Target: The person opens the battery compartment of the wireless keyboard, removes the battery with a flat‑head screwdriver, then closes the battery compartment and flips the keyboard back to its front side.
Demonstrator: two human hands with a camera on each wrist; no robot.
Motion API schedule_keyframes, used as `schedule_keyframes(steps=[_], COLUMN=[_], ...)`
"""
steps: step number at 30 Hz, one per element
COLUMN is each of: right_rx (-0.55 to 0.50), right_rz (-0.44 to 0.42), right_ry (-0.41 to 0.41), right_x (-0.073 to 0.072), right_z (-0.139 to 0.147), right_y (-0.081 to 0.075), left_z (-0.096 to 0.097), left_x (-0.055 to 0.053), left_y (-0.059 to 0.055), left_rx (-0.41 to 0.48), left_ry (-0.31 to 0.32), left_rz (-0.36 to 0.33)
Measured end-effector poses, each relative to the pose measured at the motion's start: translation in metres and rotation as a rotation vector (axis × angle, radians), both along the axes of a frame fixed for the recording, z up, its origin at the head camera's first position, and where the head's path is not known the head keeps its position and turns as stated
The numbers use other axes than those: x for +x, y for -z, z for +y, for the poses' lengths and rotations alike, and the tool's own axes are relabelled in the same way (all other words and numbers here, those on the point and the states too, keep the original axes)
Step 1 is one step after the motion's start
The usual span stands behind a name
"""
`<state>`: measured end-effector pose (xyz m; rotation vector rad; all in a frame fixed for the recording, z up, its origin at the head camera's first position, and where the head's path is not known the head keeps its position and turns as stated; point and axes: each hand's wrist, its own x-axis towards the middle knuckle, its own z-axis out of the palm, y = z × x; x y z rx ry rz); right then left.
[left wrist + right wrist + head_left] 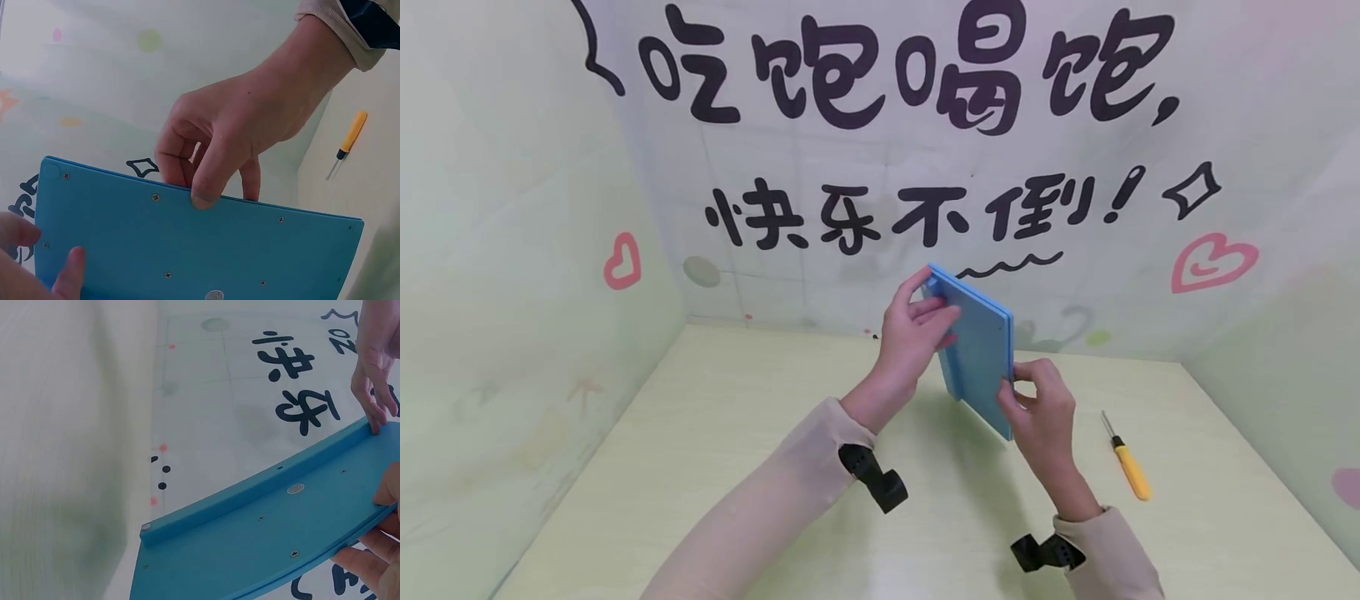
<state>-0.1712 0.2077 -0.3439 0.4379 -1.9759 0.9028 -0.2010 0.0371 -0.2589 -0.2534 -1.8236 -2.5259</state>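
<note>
Blue panel (981,358): raised on edge over the middle of the tabletop (722,433), leaning, its screwed face turned towards you. Whether its lowest corner touches the surface cannot be told.

Your left hand (910,333): at the upper left corner of the panel, index finger on the top corner, thumb across the face; fingers closed about that corner.

Your right hand (1047,412): clamped on the panel's right-hand edge, thumb on the screwed face, fingers on the other side.

Panel detail: small screws (156,197) are spread over the face; a raised ridge (256,483) follows one long side, with a small round disc (295,489) near it.

Screwdriver (1129,467): lying on the tabletop to the right of your right hand, apart from it; yellow handle towards the near side, shaft pointing far.

You wear pale sleeves (760,500), with a black wrist camera (876,479) at each cuff. The far wall (820,292), beyond the tabletop, bears large black characters (842,75) and, at right, a pink heart (1213,262).
</note>
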Motion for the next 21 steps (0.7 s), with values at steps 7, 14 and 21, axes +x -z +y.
schedule_keyframes(steps=[7,14,21], right_rx=[-0.029,-0.064,-0.109], right_rz=[-0.002,-0.003,0.009], right_ry=[0.027,0.026,0.025], right_x=[0.003,0.004,0.0], right_z=[0.005,0.002,0.001], right_y=[-0.004,-0.001,0.003], left_z=[0.004,0.002,-0.001], left_x=[-0.002,-0.007,-0.01], left_y=[0.002,0.008,0.014], left_rx=[-0.028,-0.016,-0.007], left_ry=[0.018,0.034,0.04], left_rz=[0.069,0.09,0.088])
